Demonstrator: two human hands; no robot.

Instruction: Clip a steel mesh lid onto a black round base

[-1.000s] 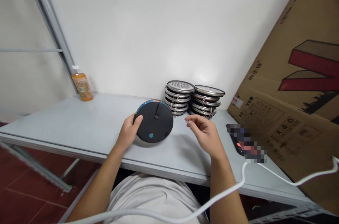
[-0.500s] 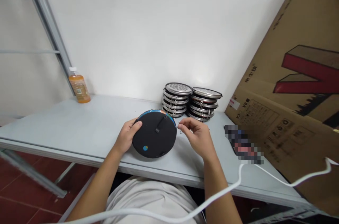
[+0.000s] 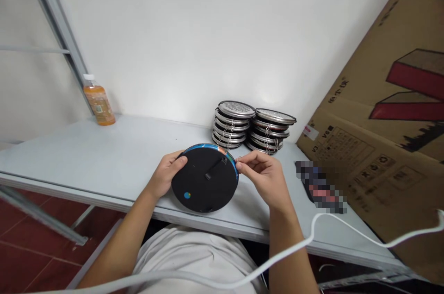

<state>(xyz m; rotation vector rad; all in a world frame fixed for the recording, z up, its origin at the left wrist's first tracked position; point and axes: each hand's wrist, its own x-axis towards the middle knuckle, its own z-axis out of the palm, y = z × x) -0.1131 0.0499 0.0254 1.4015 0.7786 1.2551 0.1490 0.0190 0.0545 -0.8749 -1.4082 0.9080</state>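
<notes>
My left hand (image 3: 168, 176) grips the left edge of a black round disc (image 3: 199, 183) with its thumb on the face. The disc is tilted toward me, its rim shows a blue and orange band, and a small blue sticker sits low on its face. My right hand (image 3: 262, 173) pinches a small metal wire piece (image 3: 240, 159) against the disc's upper right edge; the fingertips cover most of it. Behind the disc stand two stacks of round discs, a left stack (image 3: 232, 122) and a right stack (image 3: 272, 132), with silvery rims and wire loops.
An orange bottle (image 3: 99, 102) with a white cap stands at the table's back left. A large cardboard box (image 3: 347, 164) leans along the right side. A blurred dark item (image 3: 321, 187) lies before it. A white cable (image 3: 277, 264) crosses in front of me.
My right hand has brought the wire piece left against the disc's edge, where before there was a small gap. The view has shifted slightly.
</notes>
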